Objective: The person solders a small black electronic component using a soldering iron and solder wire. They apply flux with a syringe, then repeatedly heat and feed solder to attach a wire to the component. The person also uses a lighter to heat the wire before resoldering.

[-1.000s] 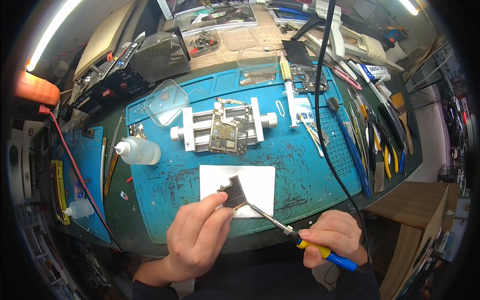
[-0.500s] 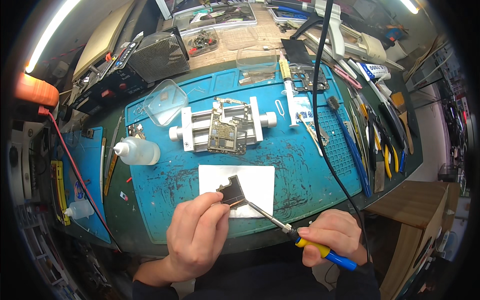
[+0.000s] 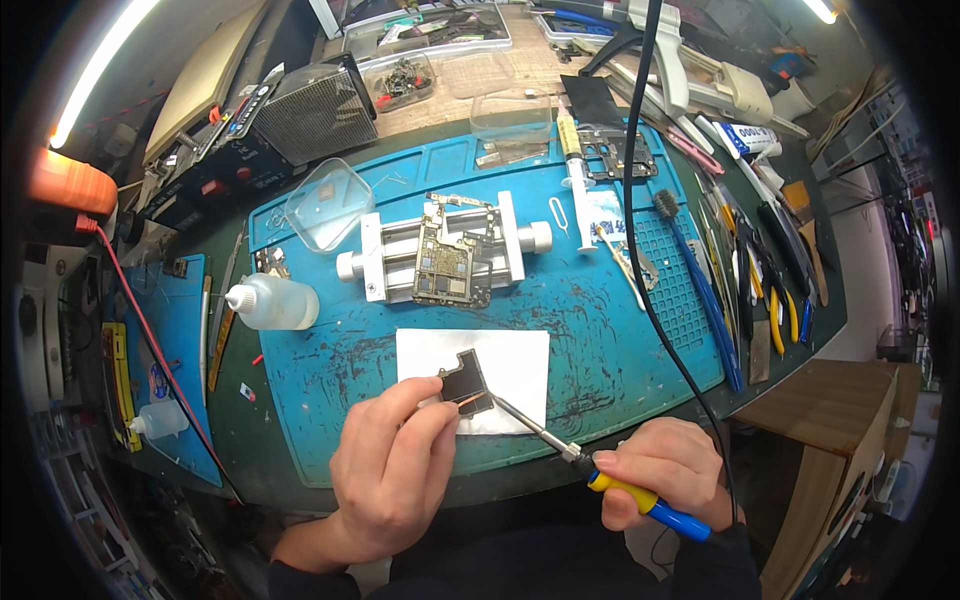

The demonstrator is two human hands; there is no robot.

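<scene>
My left hand (image 3: 392, 462) pinches a small dark circuit board (image 3: 464, 376) over a white paper sheet (image 3: 525, 365). A thin copper-coloured strip (image 3: 470, 400) lies across the board's lower part and runs back toward my left fingers; how they grip it is hidden. Closed around the yellow and blue handle of a soldering iron (image 3: 535, 428), my right hand (image 3: 668, 470) is to the right. The iron's tip is at the board's lower right edge, by the strip's end; contact is too small to tell. Beyond the paper, a metal clamp holder (image 3: 372, 262) carries a larger circuit board (image 3: 450, 270).
A blue mat (image 3: 340, 400) covers the bench. A dropper bottle (image 3: 278, 303) and a clear plastic box (image 3: 330, 205) stand left; a syringe (image 3: 575, 180), a brush (image 3: 700, 290) and several pliers (image 3: 780, 300) lie right. A black cable (image 3: 640, 260) hangs across the right side.
More of the copper-coloured strip shows across the board, slightly higher than before. The iron's tip has shifted slightly along the board's edge. Both hands keep their grips.
</scene>
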